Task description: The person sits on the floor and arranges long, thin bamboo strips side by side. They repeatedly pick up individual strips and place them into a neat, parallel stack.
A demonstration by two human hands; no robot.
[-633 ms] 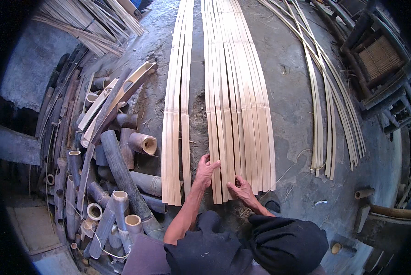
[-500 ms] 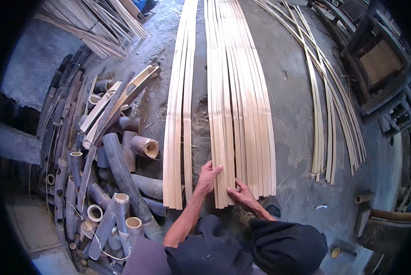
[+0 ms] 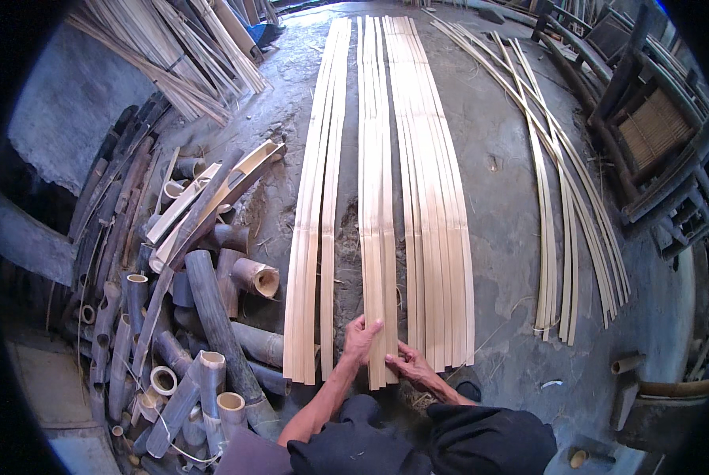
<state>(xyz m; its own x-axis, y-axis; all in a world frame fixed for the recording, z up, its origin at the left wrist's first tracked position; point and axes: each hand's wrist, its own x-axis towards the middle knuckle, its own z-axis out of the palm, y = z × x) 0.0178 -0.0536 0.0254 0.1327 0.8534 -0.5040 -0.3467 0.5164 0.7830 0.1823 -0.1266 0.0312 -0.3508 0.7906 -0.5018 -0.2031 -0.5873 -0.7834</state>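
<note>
Head view: both my left hand [image 3: 361, 339] and right hand [image 3: 408, 366] press flat, ungripping, on middle slats [image 3: 377, 237]; the left-side bundle [image 3: 316, 229] still looks unaligned.

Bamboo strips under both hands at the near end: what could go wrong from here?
1. Splinters or cuts: the left hand and right hand press bare on the cut ends of the middle bamboo strips.
2. Disturbing the row: the wide bundle lies right beside them, so a sideways push could overlap it.
3. Tripping: bamboo culm offcuts are piled close on the left.
</note>
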